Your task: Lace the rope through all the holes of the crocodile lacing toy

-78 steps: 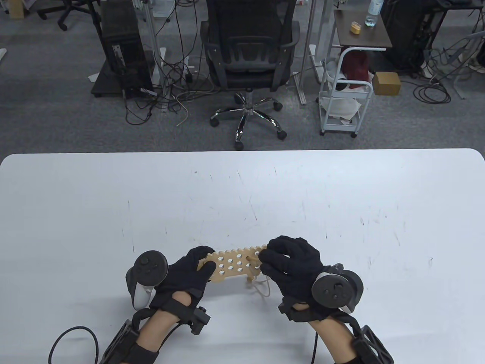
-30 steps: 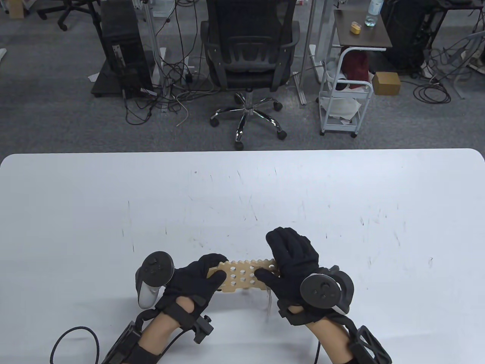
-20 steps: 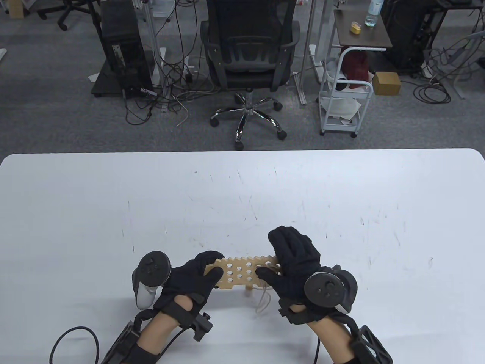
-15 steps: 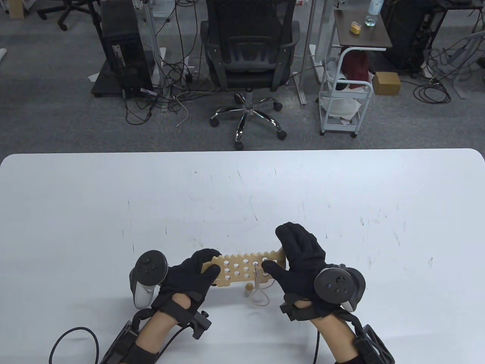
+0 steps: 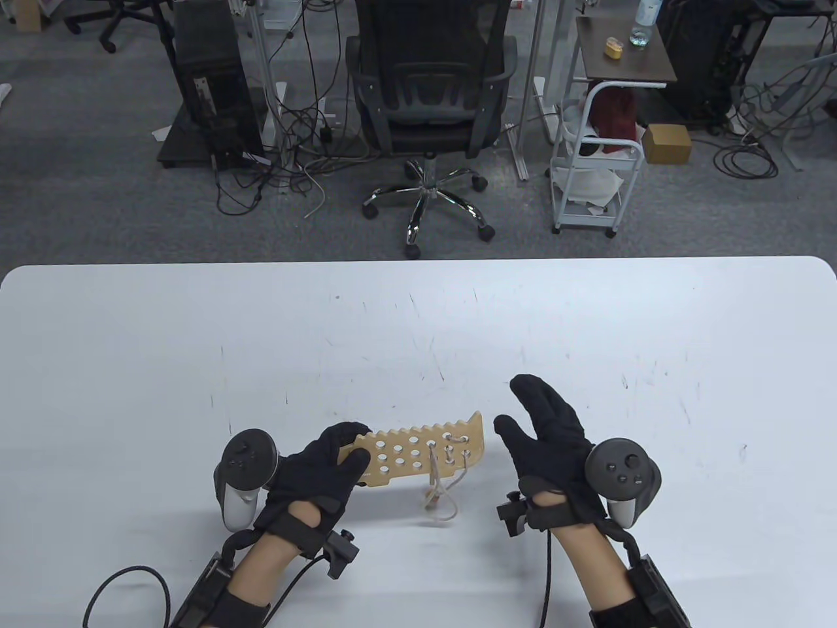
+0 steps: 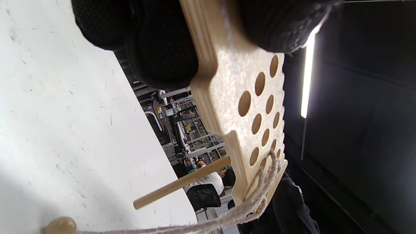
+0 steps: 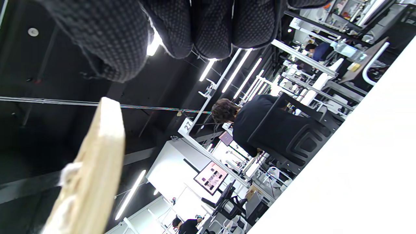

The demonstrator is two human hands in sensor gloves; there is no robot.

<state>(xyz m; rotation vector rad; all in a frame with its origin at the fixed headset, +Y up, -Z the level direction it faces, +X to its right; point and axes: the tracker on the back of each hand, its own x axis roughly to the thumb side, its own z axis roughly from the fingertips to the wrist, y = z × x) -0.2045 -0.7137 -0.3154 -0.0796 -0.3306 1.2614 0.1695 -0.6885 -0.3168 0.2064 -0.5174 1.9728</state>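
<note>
Bright even light, soft shadows on table (image 5: 418,327); wrist views tilted, ceiling strips glare.

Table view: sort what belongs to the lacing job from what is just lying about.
Job: flat wooden crocodile lacing board, beige rope with wooden needle, left hand, right hand.

Lying about: black office chair, white trolley, cardboard box.

Pale wood, black gloves, white table

The crocodile toy (image 5: 418,451) is light tan plywood with rows of round holes that look white against the white, finely scratched table (image 5: 418,327). The rope (image 5: 437,487) is beige, its wooden tip (image 6: 180,183) tan. The left hand (image 5: 320,468) and right hand (image 5: 549,438) wear black gloves with a fine dotted weave.
</note>
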